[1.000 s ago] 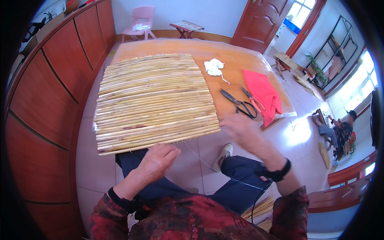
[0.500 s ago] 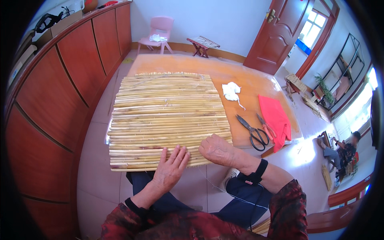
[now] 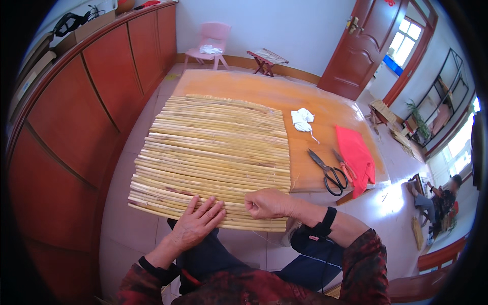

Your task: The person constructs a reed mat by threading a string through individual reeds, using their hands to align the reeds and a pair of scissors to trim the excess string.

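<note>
A mat of pale yellow stalks (image 3: 218,147), laid side by side, covers much of the wooden table and reaches past its near edge above my lap. My left hand (image 3: 199,219) lies flat on the stalks near that edge, with its fingers stretched out. To the right, my right hand (image 3: 269,204) is closed in a fist just over the mat. Whatever its fingers may pinch is hidden from view. A thin thread hangs faintly below the mat's near edge.
On the table (image 3: 320,101), right of the mat, lie a crumpled white cloth (image 3: 302,120), black-handled scissors (image 3: 328,173), red-handled pliers (image 3: 346,168) and a red cloth (image 3: 356,155). Red cabinets (image 3: 76,117) line the left. Another person (image 3: 441,201) sits far right.
The mat has shifted toward me and skewed, its near edge now sloping down to the right. My left hand has moved slightly nearer with it; my right hand is lower and still closed.
</note>
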A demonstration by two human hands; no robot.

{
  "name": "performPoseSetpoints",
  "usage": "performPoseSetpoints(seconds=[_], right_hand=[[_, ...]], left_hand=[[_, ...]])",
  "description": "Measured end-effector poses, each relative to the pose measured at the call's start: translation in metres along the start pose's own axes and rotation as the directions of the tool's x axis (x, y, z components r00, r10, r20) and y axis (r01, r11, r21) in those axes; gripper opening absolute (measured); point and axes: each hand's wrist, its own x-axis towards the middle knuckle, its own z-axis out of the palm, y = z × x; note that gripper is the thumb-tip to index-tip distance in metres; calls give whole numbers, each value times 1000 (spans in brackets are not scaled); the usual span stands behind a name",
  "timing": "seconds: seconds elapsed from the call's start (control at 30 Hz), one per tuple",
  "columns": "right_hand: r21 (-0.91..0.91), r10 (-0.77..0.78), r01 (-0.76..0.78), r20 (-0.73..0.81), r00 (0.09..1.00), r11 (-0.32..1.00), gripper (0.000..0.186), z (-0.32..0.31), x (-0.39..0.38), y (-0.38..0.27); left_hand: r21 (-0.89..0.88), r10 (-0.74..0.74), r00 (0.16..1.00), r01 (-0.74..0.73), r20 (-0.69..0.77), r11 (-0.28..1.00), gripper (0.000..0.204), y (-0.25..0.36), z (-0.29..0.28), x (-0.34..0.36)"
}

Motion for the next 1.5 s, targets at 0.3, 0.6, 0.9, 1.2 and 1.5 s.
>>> performPoseSetpoints(seconds=[0.3, 0.6, 0.9, 1.2, 1.5], right_hand=[[391, -38, -19, 136, 990, 920, 20, -2, 2, 3], [938, 158, -62, 8, 987, 342, 26, -1, -35, 10], [839, 28, 27, -50, 998, 544, 30, 8, -8, -5], [456, 56, 39, -193, 980, 889, 40, 20, -1, -6], [432, 93, -33, -119, 989, 901, 46, 26, -9, -5]], left_hand=[[-69, -23, 1000, 23, -4, 997, 44, -8, 8, -22], [-162, -49, 995, 62, 83, 985, 50, -3, -9, -16], [-560, -217, 976, 171, -16, 811, 17, 19, 10, 35], [-903, -558, 772, 419, 303, 89, 10, 10, -6, 49], [-690, -380, 914, 182, -145, 700, 14, 12, -54, 93]])
